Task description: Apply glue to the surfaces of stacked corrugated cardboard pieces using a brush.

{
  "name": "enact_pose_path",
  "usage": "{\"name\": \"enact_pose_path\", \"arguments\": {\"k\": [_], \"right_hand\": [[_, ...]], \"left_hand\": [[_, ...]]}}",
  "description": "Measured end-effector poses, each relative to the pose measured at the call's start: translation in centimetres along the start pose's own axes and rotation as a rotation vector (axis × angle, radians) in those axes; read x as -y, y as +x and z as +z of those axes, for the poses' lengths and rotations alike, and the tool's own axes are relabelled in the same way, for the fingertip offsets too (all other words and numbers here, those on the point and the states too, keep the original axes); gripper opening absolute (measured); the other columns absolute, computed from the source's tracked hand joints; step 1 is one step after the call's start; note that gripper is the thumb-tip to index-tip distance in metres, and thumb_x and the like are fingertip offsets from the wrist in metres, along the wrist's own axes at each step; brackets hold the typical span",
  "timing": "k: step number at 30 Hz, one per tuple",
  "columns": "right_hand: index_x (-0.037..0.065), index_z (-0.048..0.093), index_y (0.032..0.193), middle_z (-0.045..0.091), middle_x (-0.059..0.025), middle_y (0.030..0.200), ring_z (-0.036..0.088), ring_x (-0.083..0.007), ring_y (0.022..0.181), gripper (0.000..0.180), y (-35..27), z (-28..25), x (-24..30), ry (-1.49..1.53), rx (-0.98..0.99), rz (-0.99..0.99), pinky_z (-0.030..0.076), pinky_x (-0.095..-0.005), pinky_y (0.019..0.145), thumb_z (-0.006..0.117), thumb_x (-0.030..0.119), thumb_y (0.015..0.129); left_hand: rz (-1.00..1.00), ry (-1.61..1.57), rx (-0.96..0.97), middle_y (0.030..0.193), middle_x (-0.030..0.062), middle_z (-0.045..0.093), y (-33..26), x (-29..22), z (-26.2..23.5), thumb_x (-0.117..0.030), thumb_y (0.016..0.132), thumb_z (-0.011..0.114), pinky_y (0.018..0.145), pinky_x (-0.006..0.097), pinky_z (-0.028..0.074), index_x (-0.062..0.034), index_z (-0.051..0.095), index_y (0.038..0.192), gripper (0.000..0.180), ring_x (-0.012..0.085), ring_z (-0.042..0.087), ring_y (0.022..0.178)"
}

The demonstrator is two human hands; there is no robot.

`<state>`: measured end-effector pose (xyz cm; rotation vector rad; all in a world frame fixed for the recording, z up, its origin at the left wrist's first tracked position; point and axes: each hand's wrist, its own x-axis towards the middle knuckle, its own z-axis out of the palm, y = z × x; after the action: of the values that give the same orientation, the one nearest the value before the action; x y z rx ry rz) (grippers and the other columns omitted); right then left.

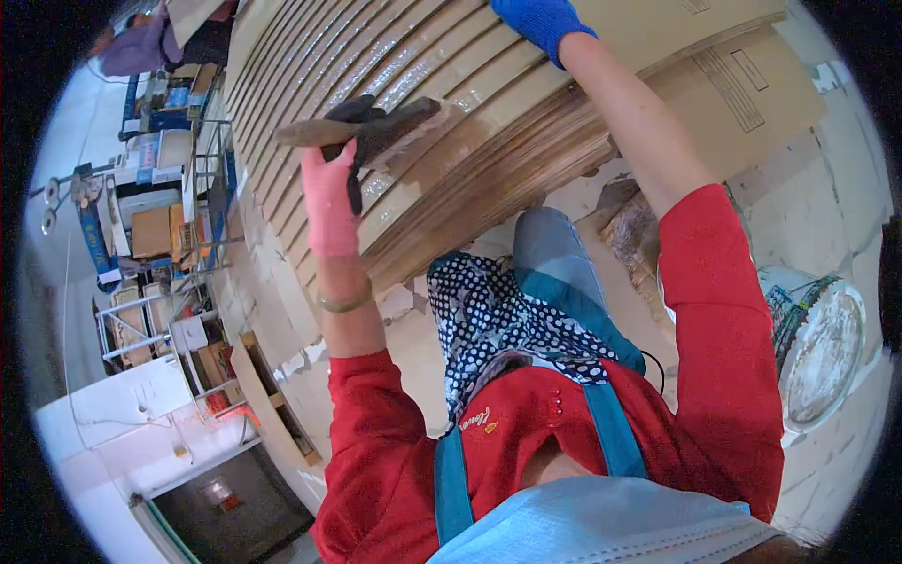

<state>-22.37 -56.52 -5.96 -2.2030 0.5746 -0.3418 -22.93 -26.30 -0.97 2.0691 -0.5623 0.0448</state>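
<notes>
My left hand (pixel 331 193), in a pink glove with black on its palm and fingers, is closed round a wide, flat brush (pixel 406 127). The brush's wooden handle points left, and its dark bristles touch the cardboard. Beneath it lies a thick stack of brown cardboard sheets (pixel 526 122), fanned so that their edges form staggered strips. Wet, shiny, whitish streaks cover many strips. At the top edge of the picture, my right hand (pixel 543 26), in a blue glove, rests on the cardboard's upper face; its fingers are mostly cut off by the frame.
Another printed cardboard sheet (pixel 742 85) lies under the stack at right. A white bucket (pixel 822 352) with a crusted top stands at lower right, beside a crumpled brown piece (pixel 634 240) on the floor. Racks with boxes (pixel 155 230) line the left. Purple cloth (pixel 141 47) shows at upper left.
</notes>
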Motion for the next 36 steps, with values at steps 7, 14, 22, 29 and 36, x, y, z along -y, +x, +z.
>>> {"name": "enact_pose_path", "arguments": {"k": [7,14,22,29,36], "right_hand": [[-0.003,0.062,0.095,0.060,-0.0250,0.100,0.056,-0.0371,0.097,0.058,-0.1,-0.1,-0.5,-0.023,-0.012,0.022,0.041,-0.0425,0.087,0.039,0.049,0.086],[-0.003,0.062,0.096,0.060,-0.0253,0.096,0.057,-0.0375,0.094,0.058,-0.9,-0.3,-1.1,0.176,0.044,-0.160,0.043,-0.0425,0.084,0.039,0.049,0.086],[-0.003,0.062,0.097,0.060,-0.0256,0.098,0.057,-0.0375,0.095,0.058,0.2,-0.2,-0.3,-0.006,0.096,0.075,0.043,-0.0423,0.085,0.039,0.049,0.086],[-0.003,0.062,0.098,0.060,-0.0253,0.099,0.057,-0.0377,0.096,0.059,-0.2,0.5,-0.7,-0.048,-0.031,0.039,0.043,-0.0415,0.084,0.040,0.050,0.085],[-0.003,0.063,0.096,0.060,-0.0254,0.096,0.058,-0.0376,0.092,0.060,0.3,0.7,-1.4,-0.048,-0.016,0.044,0.044,-0.0414,0.083,0.041,0.052,0.084]], "left_hand": [[0.126,-0.096,-0.484,0.080,0.0069,0.058,5.0,-0.7,5.3,-0.012,0.081,0.059,0.065,0.033,0.043,0.0057,0.056,0.089,0.019,0.0144,0.052,0.072],[0.040,0.444,-0.507,0.085,0.0179,0.061,15.3,-1.4,5.7,-0.030,0.083,0.051,0.064,0.040,0.046,-0.0002,0.056,0.096,0.033,0.0328,0.059,0.078],[0.223,0.046,-0.415,0.068,0.0097,0.058,0.4,0.4,8.8,-0.014,0.075,0.063,0.061,0.033,0.044,0.0036,0.054,0.075,0.020,0.0181,0.054,0.063],[0.215,-0.121,-0.516,0.062,0.0025,0.053,1.9,-3.0,7.3,-0.013,0.075,0.063,0.057,0.031,0.042,0.0036,0.054,0.070,0.019,0.0124,0.050,0.062],[0.245,0.181,-0.412,0.060,0.0017,0.053,3.0,-1.1,10.9,-0.014,0.076,0.063,0.055,0.031,0.041,0.0033,0.055,0.071,0.019,0.0121,0.048,0.058]]}}
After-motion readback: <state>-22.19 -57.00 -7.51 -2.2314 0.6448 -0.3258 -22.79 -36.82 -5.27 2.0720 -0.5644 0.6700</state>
